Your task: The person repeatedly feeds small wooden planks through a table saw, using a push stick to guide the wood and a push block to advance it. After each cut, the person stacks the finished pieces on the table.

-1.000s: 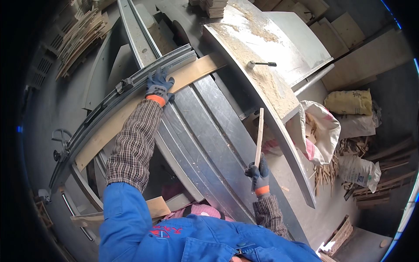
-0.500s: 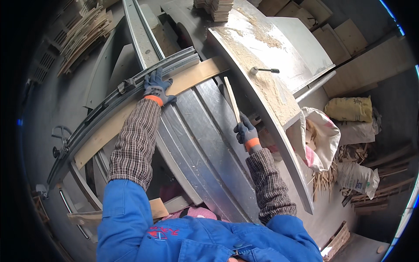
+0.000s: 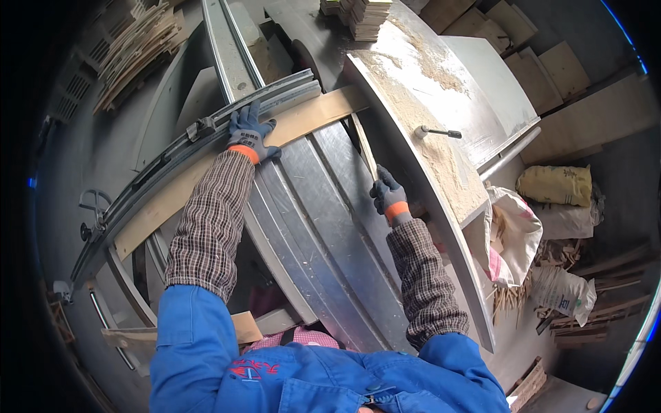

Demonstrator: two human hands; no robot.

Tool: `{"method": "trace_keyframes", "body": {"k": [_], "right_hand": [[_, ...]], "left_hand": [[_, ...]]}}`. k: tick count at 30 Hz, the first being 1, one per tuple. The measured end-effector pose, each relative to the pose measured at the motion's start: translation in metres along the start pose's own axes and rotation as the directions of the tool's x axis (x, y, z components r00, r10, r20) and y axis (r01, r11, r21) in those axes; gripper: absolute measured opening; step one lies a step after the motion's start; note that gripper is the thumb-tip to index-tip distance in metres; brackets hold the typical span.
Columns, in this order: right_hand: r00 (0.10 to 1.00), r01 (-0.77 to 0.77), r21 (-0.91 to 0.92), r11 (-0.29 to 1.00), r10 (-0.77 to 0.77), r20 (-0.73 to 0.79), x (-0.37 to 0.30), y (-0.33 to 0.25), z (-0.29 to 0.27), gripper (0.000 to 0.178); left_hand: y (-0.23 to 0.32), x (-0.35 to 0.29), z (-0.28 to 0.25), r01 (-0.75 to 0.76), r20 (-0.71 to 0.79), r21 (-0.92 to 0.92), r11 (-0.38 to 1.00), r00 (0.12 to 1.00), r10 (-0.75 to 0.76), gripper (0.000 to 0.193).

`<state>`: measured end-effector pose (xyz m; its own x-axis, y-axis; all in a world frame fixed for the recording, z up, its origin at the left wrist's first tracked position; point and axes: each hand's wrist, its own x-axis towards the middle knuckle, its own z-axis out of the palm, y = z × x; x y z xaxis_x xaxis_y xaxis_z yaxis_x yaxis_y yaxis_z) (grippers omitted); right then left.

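Dusty workshop, loads of wood around

Grooved metal desk (image 3: 313, 237) cuts through the middle of the frame, with a few pale chips scattered on it. Off to its right, a long metal strip (image 3: 451, 237) runs down the frame, with a paler top beside it in the upper right that's pretty well coated in sawdust (image 3: 441, 155). A dark-handled lever (image 3: 441, 133) sits there too.

So, the board (image 3: 313, 115): long, pale, slanting from the left side up to the upper middle, lying right along the lower side of a metal rail (image 3: 286, 89). Left hand (image 3: 250, 134) (grey glove, orange cuff) is laid over it, fingers stretched up to the rail and thumb spread out to the right.

Right hand (image 3: 387, 191), same kind of glove, is just right of centre, fingers closed around the lower end of a thin stick (image 3: 365, 148). The stick points up and a bit left, its far end right by the lower edge of the board near the board's right end. Can't tell if they touch.

Around all that: a pile of strips (image 3: 134, 58) upper left, a stack of small slats (image 3: 370, 19) at the top, panels (image 3: 561, 72) upper right, plus a white sack (image 3: 521, 237) and a yellow sack (image 3: 554, 184) on the right.
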<state>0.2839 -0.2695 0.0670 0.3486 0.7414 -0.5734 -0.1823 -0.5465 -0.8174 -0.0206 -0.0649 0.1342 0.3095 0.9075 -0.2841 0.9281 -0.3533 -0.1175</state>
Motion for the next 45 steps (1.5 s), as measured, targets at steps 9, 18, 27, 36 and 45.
{"method": "trace_keyframes", "body": {"k": [9, 18, 27, 36, 45], "right_hand": [[0.999, 0.001, -0.004, 1.0, -0.001, -0.032, 0.024, -0.026, 0.032, 0.054], [0.998, 0.038, 0.008, 0.999, -0.038, -0.047, 0.06, -0.029, 0.056, 0.051], [0.999, -0.018, -0.121, 0.992, 0.013, -0.045, -0.008, 0.069, -0.008, 0.021], [0.996, -0.069, -0.025, 0.997, 0.067, -0.062, -0.103, 0.106, -0.038, 0.027], [0.997, -0.083, -0.007, 0.997, 0.083, -0.007, -0.143, 0.086, -0.031, 0.027]], "left_hand": [[-0.024, 0.043, 0.0, -0.036, 0.004, -0.001, 0.999, 0.999, 0.036, 0.084], [-0.049, 0.087, 0.003, -0.034, -0.001, -0.05, 0.998, 0.999, 0.034, 0.085], [-0.041, 0.098, -0.003, 0.018, 0.056, -0.013, 1.0, 0.998, -0.017, 0.09], [-0.023, 0.07, -0.003, 0.038, 0.051, 0.013, 0.999, 0.998, -0.038, 0.091], [-0.012, 0.024, 0.038, -0.017, -0.166, -0.073, 0.997, 0.986, 0.005, 0.083]]}}
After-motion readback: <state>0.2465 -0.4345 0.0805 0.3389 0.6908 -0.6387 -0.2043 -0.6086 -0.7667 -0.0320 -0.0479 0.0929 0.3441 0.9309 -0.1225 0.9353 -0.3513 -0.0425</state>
